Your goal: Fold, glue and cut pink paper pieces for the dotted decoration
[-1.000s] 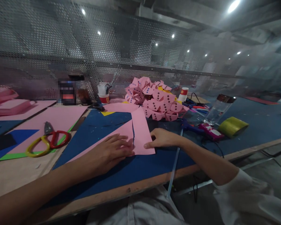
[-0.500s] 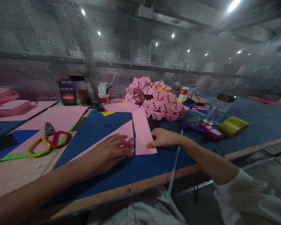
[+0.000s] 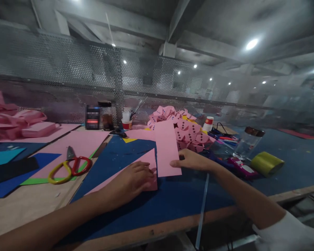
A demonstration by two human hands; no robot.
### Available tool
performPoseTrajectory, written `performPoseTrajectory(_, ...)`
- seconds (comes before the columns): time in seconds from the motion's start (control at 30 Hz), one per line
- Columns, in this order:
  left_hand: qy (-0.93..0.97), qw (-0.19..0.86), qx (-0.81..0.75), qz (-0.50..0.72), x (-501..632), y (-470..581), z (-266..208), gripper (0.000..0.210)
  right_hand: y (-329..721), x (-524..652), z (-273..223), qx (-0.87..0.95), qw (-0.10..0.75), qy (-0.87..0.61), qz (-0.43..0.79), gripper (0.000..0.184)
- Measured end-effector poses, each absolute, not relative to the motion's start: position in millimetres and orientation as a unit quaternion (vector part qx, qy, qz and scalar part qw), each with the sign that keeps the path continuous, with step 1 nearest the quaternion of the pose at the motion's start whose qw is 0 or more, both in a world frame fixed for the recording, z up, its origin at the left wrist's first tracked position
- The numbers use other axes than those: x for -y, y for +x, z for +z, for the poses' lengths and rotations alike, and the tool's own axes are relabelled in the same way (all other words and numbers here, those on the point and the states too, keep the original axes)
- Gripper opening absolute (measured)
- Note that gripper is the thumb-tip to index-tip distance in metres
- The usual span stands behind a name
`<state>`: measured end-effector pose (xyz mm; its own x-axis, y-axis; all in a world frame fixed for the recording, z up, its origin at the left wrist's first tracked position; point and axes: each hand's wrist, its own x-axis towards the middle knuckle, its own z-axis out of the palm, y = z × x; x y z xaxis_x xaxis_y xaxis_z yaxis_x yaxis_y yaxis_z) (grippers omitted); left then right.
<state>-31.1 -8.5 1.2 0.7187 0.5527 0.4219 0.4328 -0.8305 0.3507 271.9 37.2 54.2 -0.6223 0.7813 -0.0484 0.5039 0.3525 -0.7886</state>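
Observation:
My left hand lies with its fingers stretched out on a pointed sheet of pink paper on the blue work surface. To its right, my right hand pinches the lower right edge of a pink paper strip between thumb and fingers. The strip is long and narrow, and a gap parts it from the pointed sheet. Its far end overlaps the front of a heap of folded pink paper pieces printed with dark diamonds.
Scissors with yellow and red handles lie at left on coloured sheets. More pink paper pieces are stacked far left. A glue gun, a clear jar and a yellow roll stand at right. Paper cups are behind.
My right hand has lifted the pink strip and shifted it away from the pointed sheet, widening the gap. My left hand stays on the pointed sheet. The camera view has tilted up.

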Motion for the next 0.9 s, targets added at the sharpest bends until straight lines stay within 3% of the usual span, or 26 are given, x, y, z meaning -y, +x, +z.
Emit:
performPoseTrajectory(0.1,0.853,0.234,-0.353,0.305,11,-32,8,0.033,260,-35,63,0.807,0.192,-0.395,0.394,0.051)
performPoseTrajectory(0.23,0.762,0.421,-0.344,0.352,10,-28,15,0.036,234,-31,61,0.817,0.187,-0.343,0.424,0.05)
performPoseTrajectory(0.33,0.696,0.482,-0.362,0.391,4,-26,15,0.033,215,-33,59,0.827,0.179,-0.343,0.408,0.05)
performPoseTrajectory(0.47,0.681,0.483,-0.39,0.388,-3,-28,13,0.019,200,-53,66,0.775,0.314,-0.418,0.355,0.042)
performPoseTrajectory(0.6,0.684,0.47,-0.409,0.38,-7,-35,15,0.016,198,-83,75,0.672,0.426,-0.458,0.396,0.026)
performPoseTrajectory(0.83,0.647,0.315,-0.498,0.483,-31,-60,18,0.025,182,-138,75,0.591,0.44,-0.521,0.43,0.018)
performPoseTrajectory(0.9,0.642,0.277,-0.51,0.502,-39,-66,14,0.039,171,-154,72,0.571,0.438,-0.536,0.441,0.028)
